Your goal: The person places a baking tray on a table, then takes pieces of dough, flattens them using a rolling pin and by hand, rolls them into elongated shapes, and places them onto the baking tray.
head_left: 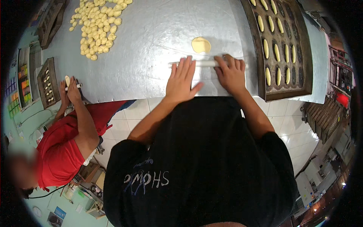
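A white rolling pin (206, 63) lies crosswise on the metal table near its front edge. My left hand (180, 81) rests on the pin's left part, palm down, with fingers stretched out over it and the thumb apart. Around the right end curl the fingers of my right hand (231, 75). Just beyond the pin is a flat, roundish piece of rolled dough (200, 44), apart from both hands.
Many dough balls (96, 34) cover the table's far left. At right, a dark metal tray (261, 81) holds rows of dough sticks (276, 53). A co-worker in red (62, 151) works at left with another pin, beside a smaller tray (56, 85).
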A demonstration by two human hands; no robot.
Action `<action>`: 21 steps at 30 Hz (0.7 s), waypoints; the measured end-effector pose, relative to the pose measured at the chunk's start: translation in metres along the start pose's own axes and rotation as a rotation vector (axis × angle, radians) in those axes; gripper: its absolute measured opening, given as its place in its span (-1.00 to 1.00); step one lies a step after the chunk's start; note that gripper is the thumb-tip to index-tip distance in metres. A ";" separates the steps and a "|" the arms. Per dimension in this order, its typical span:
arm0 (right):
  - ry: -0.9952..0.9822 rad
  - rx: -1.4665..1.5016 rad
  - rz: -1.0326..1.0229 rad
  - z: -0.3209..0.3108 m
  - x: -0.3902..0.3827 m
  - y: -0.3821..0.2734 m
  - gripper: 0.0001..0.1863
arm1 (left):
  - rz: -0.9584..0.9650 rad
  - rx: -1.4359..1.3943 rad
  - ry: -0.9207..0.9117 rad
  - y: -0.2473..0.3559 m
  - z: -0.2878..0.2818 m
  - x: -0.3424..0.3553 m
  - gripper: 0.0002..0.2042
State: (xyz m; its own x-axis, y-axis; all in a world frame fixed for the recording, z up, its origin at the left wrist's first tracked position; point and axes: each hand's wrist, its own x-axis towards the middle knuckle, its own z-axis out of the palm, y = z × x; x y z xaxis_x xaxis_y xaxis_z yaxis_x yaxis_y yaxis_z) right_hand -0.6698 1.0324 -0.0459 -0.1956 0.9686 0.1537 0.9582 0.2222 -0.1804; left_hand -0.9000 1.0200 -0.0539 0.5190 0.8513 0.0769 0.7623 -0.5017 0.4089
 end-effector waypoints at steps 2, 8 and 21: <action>-0.148 0.211 0.091 -0.013 -0.008 0.005 -0.51 | 0.016 -0.045 -0.068 0.006 -0.007 -0.005 -0.10; 0.337 0.369 -0.105 0.012 0.051 -0.004 -0.53 | -0.048 -0.021 -0.071 -0.015 -0.015 0.075 0.14; -0.292 0.189 -0.192 -0.003 -0.025 -0.034 -0.22 | 0.174 -0.189 -0.130 -0.018 -0.020 -0.015 -0.28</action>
State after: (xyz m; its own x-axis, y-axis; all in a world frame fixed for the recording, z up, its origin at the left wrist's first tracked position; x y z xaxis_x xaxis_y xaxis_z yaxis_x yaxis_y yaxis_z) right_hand -0.6970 1.0004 -0.0411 -0.4446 0.8925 -0.0760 0.8486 0.3925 -0.3548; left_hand -0.9291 1.0190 -0.0444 0.6900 0.7222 0.0483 0.5785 -0.5904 0.5628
